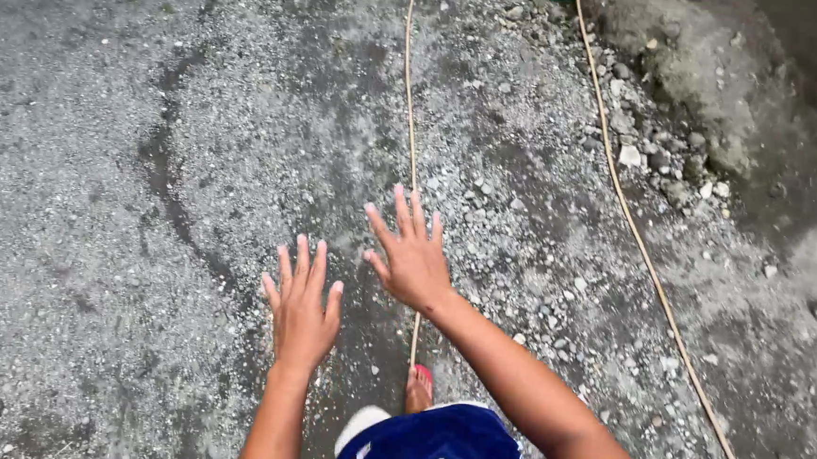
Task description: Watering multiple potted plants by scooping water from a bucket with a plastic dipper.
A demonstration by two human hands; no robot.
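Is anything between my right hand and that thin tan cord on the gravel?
Nothing visible. The right hand hangs open over the thin tan cord, which runs beneath it along the grey gravel ground.

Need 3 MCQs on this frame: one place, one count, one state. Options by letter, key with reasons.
1. Where does the thin tan hose run relative to the right hand?
A. It passes behind that hand on the ground
B. It lies far off at the left edge
C. It is coiled on the wrist

2. How many tan lines cross the gravel ground?
A. One
B. Two
C. Four

3. What state is the left hand in?
A. Closed in a fist
B. Gripping a stone
C. Open, fingers spread, holding nothing

Key: 1 A, the hose comes down from the top and disappears behind the right hand. 2 B, the second hose runs diagonally at the right. 3 C, all fingers are splayed and the palm faces down, empty.
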